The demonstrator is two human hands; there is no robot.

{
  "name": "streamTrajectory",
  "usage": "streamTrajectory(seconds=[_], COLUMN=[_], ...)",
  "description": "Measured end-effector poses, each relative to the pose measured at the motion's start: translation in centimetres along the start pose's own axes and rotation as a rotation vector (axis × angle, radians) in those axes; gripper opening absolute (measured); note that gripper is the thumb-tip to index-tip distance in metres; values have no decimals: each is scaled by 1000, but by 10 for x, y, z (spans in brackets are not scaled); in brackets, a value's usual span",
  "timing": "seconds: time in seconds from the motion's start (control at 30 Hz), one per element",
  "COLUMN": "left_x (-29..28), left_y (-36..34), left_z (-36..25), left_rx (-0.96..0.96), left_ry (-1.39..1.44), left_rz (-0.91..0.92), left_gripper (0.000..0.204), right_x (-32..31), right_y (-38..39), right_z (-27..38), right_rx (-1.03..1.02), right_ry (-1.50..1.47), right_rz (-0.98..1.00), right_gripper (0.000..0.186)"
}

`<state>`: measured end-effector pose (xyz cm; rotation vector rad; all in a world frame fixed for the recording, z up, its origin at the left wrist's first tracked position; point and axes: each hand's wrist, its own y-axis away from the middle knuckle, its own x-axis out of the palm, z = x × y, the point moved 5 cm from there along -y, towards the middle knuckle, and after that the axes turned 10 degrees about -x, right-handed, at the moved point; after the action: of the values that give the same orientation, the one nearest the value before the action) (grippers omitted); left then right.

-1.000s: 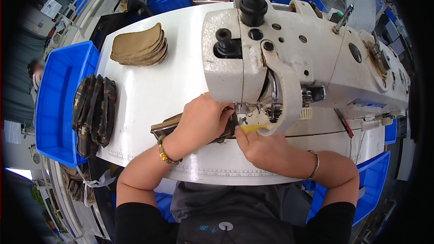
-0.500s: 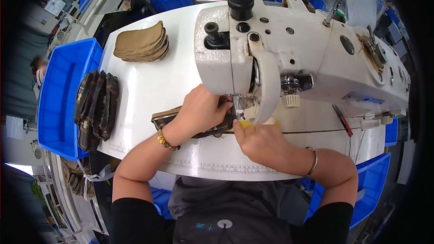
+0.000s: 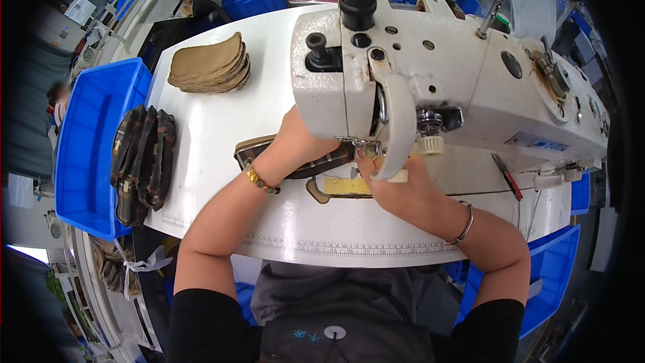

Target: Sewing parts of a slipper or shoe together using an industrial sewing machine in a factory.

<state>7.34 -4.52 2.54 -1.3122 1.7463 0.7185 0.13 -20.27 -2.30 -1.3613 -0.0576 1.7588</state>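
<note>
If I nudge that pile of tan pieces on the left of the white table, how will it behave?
The tan pile would probably slide apart, since its layers look loosely stacked with uneven edges. Rolling seems unlikely, as it lies flat on the white table. A single piece may flex when lifted, because each looks thin.

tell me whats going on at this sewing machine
A person has both hands up at the needle end of a white sewing machine. The left hand is at a dark plaid zippered piece, its fingertips hidden behind the machine head. The right hand is by the needle area, next to a yellow strip on the table. A stack of tan pieces lies farther back, left.
</note>
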Motion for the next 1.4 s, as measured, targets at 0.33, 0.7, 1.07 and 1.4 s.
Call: streamTrajectory(seconds=[0.33, 0.7, 1.07, 1.4], left_x=[7, -24, -2, -9], left_y=[-3, 49, 42, 38], left_z=[6, -17, -4, -4], left_rx=[51, 390, 485, 366], left_ry=[35, -268, -214, -78], left_rz=[-81, -188, -166, -62], left_gripper=[34, 27, 23, 16], right_x=[-3, -13, 9, 1], right_y=[-2, -11, -3, -6], right_z=[-4, 0, -25, -25], right_rx=[203, 41, 55, 20], right_ry=[-44, -84, 41, -58], right_rz=[-3, -118, 36, -97], right_gripper=[11, 17, 13, 17])
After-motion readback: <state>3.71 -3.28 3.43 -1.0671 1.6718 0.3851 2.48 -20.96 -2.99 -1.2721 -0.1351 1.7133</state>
